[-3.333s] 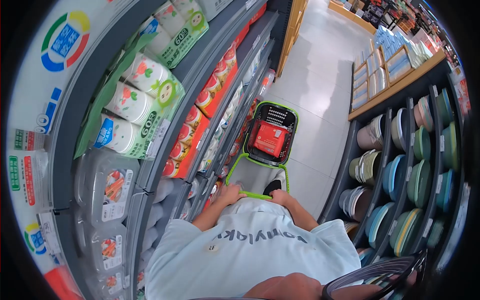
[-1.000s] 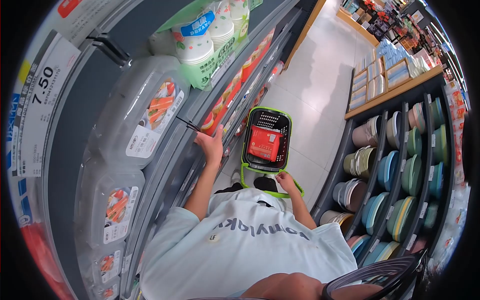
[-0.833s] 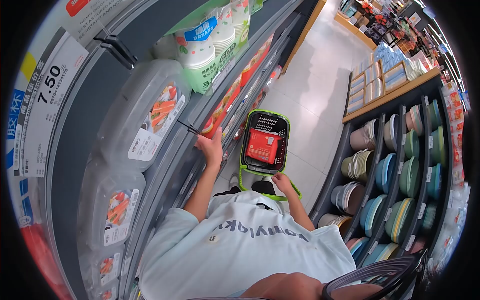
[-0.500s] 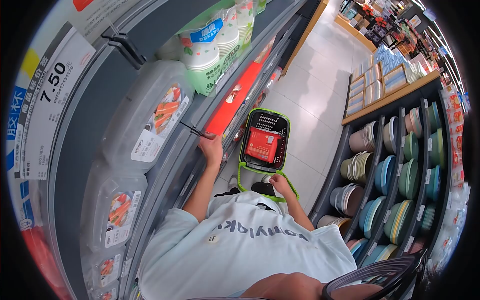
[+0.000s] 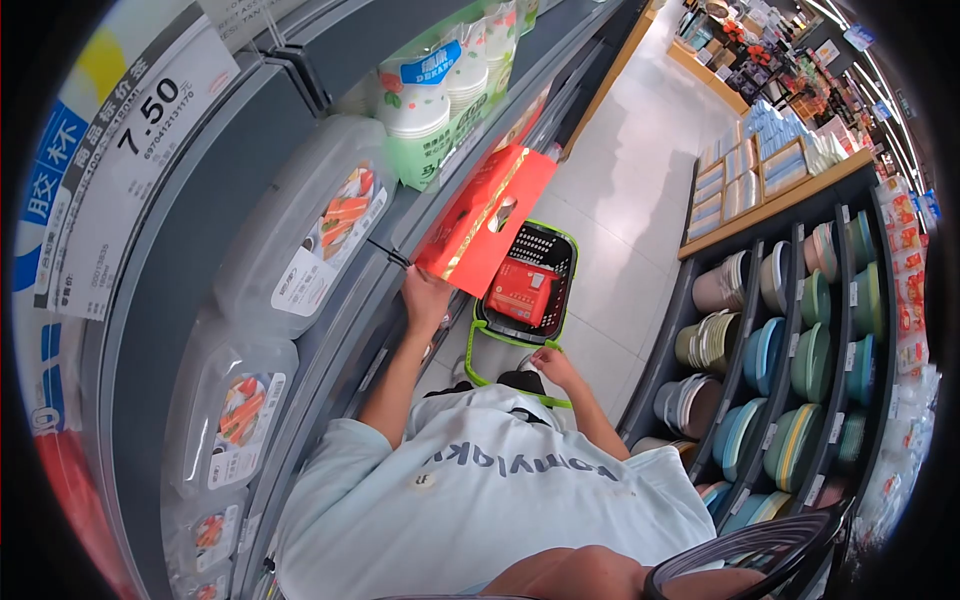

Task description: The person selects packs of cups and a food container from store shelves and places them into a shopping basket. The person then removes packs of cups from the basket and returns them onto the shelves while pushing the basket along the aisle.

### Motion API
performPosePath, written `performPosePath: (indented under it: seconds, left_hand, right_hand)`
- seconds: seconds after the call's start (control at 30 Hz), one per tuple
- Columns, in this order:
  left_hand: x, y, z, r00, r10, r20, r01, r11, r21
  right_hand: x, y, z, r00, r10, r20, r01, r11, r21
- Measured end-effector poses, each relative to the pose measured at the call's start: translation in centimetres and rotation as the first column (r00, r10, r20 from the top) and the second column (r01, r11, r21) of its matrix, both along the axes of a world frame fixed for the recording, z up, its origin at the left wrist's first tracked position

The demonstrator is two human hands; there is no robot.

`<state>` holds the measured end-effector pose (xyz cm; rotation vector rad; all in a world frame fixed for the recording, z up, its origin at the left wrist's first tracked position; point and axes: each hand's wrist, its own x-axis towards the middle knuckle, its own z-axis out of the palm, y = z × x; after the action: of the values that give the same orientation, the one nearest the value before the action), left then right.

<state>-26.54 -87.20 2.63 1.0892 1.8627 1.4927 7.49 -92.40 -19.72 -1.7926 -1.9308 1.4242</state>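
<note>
At the left shelf, my left hand (image 5: pixel 426 300) is closed on the near end of a red box (image 5: pixel 490 225) with a gold stripe. The box juts out over the shelf edge and partly overlaps the basket. My right hand (image 5: pixel 552 366) is closed around the green handle (image 5: pixel 477 350) of the black basket (image 5: pixel 564 290). Inside the basket lies a red package (image 5: pixel 521 291). Green-wrapped paper cups (image 5: pixel 420 115) stand on the shelf above my left hand, with clear plastic containers (image 5: pixel 335 215) beside them.
A price tag (image 5: pixel 140 130) reading 7.50 hangs at the far left. Stacked bowls and basins (image 5: pixel 722 282) fill the rack on the right. Bundled blue and white goods (image 5: pixel 785 165) lie on its wooden top. A tiled aisle floor (image 5: pixel 625 190) runs ahead between the shelves.
My left hand left the handle for the shelf, and the red box has come outward from it. My right hand stays at the handle. The view has shifted closer to the left shelf.
</note>
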Motion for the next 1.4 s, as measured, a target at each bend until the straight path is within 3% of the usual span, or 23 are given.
performPosePath:
  seconds: [0.07,0.2,0.27,0.3,0.37,0.43,0.5,0.53,0.6,0.63,0.67,0.7,0.73,0.77,0.8,0.87,1.13,1.2,1.27,1.4]
  left_hand:
    - [-0.1,0.0,-0.9,0.998,0.009,-0.061,-0.009,1.000,0.006]
    - [-0.4,-0.7,-0.4,0.998,-0.050,-0.046,0.055,0.992,0.110]
    - [-0.4,-1.3,-0.1,0.979,-0.062,-0.196,0.113,0.958,0.263]
    - [-0.2,-1.7,0.2,0.978,-0.068,-0.195,0.119,0.958,0.261]
    - [0.2,-2.7,1.1,0.800,0.128,-0.587,0.182,0.880,0.439]
    - [1.0,-4.5,3.2,0.775,0.077,-0.628,0.256,0.870,0.422]
    - [1.6,-5.5,5.2,0.731,0.009,-0.682,0.371,0.834,0.408]
    - [2.0,-5.7,6.2,0.733,0.001,-0.681,0.376,0.833,0.406]
    - [2.5,-6.0,7.8,0.818,-0.155,-0.554,0.436,0.795,0.422]
    - [2.6,-5.8,8.2,0.825,-0.203,-0.528,0.457,0.788,0.412]
    - [3.0,-5.9,8.3,0.824,-0.205,-0.528,0.459,0.788,0.410]
    - [3.6,-6.0,8.4,0.924,-0.345,-0.167,0.383,0.835,0.395]
    - [3.8,-6.1,8.4,0.885,-0.407,0.225,0.319,0.883,0.345]
    - [3.2,-5.5,8.3,0.878,-0.428,0.214,0.346,0.876,0.335]
    - [2.9,-4.9,8.7,0.880,-0.424,0.214,0.344,0.880,0.327]
    - [2.5,-3.9,9.9,0.762,-0.450,0.466,0.351,0.891,0.286]
    - [2.3,-2.3,10.2,0.577,-0.685,0.445,0.633,0.719,0.286]
    - [2.7,-2.5,9.9,0.568,-0.707,0.421,0.673,0.693,0.257]
    - [3.7,-2.7,9.6,0.654,-0.690,0.310,0.610,0.724,0.323]
    - [4.0,-2.6,10.4,0.643,-0.697,0.317,0.612,0.717,0.333]
  right_hand:
    - [-0.6,-0.4,0.4,0.996,0.091,0.021,-0.091,0.996,-0.010]
    - [-1.0,-0.4,0.9,0.997,-0.016,-0.079,0.009,0.996,-0.085]
    - [-0.9,-0.1,1.9,0.978,-0.125,-0.165,0.128,0.992,0.007]
    - [-0.7,0.4,2.4,0.978,-0.131,-0.163,0.134,0.991,0.004]
    - [-0.1,2.5,4.1,0.949,-0.229,-0.215,0.249,0.966,0.072]
    - [0.1,4.1,7.6,0.791,-0.389,-0.473,0.454,0.890,0.028]
    - [-1.0,5.4,15.2,0.608,-0.393,-0.689,0.543,0.840,0.000]
    - [-1.0,6.4,16.6,0.607,-0.400,-0.686,0.548,0.836,-0.003]
    - [-0.2,7.9,18.0,0.636,-0.379,-0.673,0.442,0.893,-0.085]
    - [1.3,8.5,16.9,0.516,-0.417,-0.748,0.330,0.903,-0.276]
    - [2.2,8.4,17.6,0.515,-0.419,-0.748,0.331,0.902,-0.277]
    - [2.8,8.3,18.3,0.471,-0.319,-0.822,0.201,0.947,-0.251]
    - [2.8,8.0,19.4,0.408,-0.221,-0.886,0.068,0.975,-0.212]
    - [1.9,7.1,21.5,0.462,-0.231,-0.856,0.189,0.969,-0.159]
    - [1.7,6.5,22.4,0.459,-0.237,-0.856,0.186,0.968,-0.168]
    - [1.6,5.6,23.8,0.549,-0.175,-0.817,0.300,0.954,-0.003]
    - [0.8,3.5,30.0,0.266,-0.348,-0.899,0.563,0.813,-0.148]
    - [0.8,3.3,31.3,0.230,-0.352,-0.907,0.604,0.783,-0.150]
    - [0.9,3.0,32.2,0.226,-0.413,-0.882,0.633,0.751,-0.190]
    - [0.8,2.1,32.8,0.203,-0.508,-0.837,0.650,0.710,-0.273]
